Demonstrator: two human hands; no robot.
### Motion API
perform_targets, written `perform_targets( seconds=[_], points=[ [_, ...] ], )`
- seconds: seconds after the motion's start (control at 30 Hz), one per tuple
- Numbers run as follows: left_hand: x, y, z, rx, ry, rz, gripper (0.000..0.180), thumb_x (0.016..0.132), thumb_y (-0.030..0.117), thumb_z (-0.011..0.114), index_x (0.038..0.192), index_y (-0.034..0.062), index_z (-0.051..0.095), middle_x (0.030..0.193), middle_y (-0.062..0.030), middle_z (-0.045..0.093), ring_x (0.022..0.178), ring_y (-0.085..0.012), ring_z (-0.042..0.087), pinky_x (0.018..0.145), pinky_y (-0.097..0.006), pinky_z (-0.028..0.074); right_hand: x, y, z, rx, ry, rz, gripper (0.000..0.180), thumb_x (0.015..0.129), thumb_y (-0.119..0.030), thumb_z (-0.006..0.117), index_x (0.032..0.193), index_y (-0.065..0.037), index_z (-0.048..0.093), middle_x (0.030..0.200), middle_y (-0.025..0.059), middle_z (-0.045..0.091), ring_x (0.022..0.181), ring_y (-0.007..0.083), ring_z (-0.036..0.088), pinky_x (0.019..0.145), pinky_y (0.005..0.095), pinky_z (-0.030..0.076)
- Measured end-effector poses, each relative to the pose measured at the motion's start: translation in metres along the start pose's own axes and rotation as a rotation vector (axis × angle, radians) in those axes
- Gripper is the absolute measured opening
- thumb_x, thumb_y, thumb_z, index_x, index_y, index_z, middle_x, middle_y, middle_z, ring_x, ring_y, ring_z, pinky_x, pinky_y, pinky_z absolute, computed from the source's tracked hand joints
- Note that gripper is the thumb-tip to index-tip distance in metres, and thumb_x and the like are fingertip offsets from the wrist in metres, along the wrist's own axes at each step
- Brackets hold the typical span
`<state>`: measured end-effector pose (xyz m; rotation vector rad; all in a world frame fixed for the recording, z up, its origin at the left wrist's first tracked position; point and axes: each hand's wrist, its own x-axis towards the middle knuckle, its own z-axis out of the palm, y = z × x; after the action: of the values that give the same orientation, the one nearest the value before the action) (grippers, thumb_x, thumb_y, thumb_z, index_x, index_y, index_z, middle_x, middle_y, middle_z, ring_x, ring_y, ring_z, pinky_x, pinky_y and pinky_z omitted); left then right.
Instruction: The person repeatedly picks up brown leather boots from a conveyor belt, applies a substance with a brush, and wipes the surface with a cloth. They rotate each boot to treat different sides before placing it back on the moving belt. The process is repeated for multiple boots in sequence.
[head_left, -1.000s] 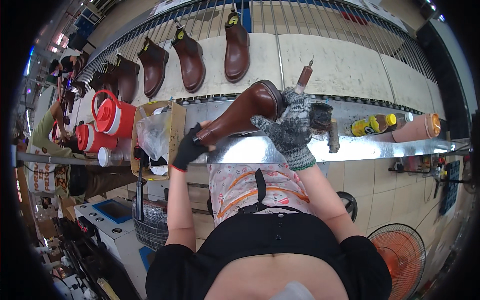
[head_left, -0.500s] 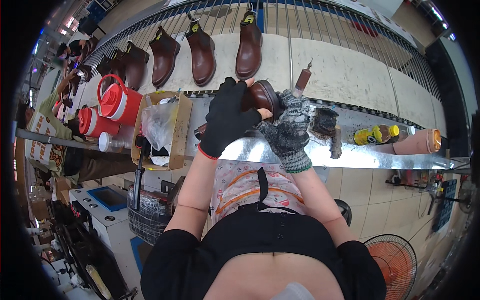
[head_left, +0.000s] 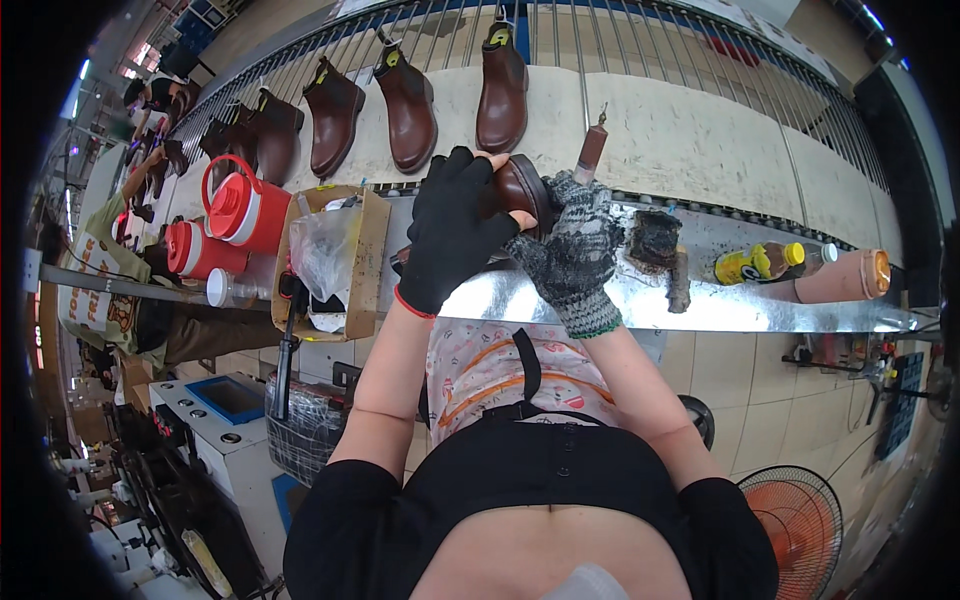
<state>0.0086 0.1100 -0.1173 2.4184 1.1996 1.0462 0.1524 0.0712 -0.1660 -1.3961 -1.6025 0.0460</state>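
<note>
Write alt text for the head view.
Two gloved hands, left in black and right in grey knit, hold a brown boot over a metal bench. More boots stand on the conveyor behind, red jugs to the left.

Left of the hands sits a cardboard box [head_left: 365, 262] with a red jug [head_left: 243, 208] beyond; right lie a dirty brush [head_left: 657, 240] and yellow bottle [head_left: 758, 263]. Brown boots [head_left: 404, 102] stand beyond.

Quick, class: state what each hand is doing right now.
Left hand: closed over the brown boot.
Right hand: gripping the same boot.
</note>
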Motion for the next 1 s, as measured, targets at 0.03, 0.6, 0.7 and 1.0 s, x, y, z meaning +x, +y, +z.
perform_targets(
  seconds=[0.03,0.6,0.7,1.0],
  points=[
    [0.000,0.002,-0.001,0.002,-0.011,-0.015,0.055,0.060,0.017,0.078,0.107,-0.0010,0.058,0.096,-0.0109,0.057,0.089,-0.0263,0.055,0.081,-0.034,0.043,0.001,0.000,0.000,-0.007,0.010,-0.019,0.056,0.057,-0.028,0.081,0.101,-0.003,0.058,0.088,0.0119,0.059,0.084,0.0303,0.055,0.073,0.0398,0.045],
    [-0.034,0.061,0.025,0.325,-0.100,0.273,0.075,0.064,0.068,0.056,0.120,0.0179,0.057,0.141,-0.0159,0.034,0.129,-0.0423,0.026,0.102,-0.062,0.012,0.001,-0.001,-0.002,0.078,-0.081,0.035,0.049,0.063,-0.025,0.074,0.105,-0.005,0.058,0.097,0.0142,0.056,0.093,0.0330,0.050,0.080,0.0415,0.042],
    [-0.048,0.050,0.029,0.310,-0.185,0.327,0.066,0.071,0.069,0.052,0.111,0.0174,0.062,0.140,-0.0172,0.036,0.131,-0.0432,0.024,0.102,-0.064,0.006,-0.001,-0.002,-0.001,0.111,-0.105,0.025,0.050,0.063,-0.024,0.074,0.106,-0.006,0.058,0.098,0.0145,0.056,0.093,0.0331,0.050,0.081,0.0410,0.042],
    [-0.027,0.006,0.008,0.256,0.165,0.051,0.063,0.067,0.040,0.075,0.115,0.0080,0.049,0.133,-0.0142,0.046,0.132,-0.0368,0.030,0.106,-0.057,0.010,0.022,0.002,0.004,0.150,-0.147,0.061,0.053,0.066,-0.032,0.077,0.109,-0.007,0.058,0.098,0.0152,0.057,0.095,0.0331,0.050,0.082,0.0415,0.043]
  ],
)
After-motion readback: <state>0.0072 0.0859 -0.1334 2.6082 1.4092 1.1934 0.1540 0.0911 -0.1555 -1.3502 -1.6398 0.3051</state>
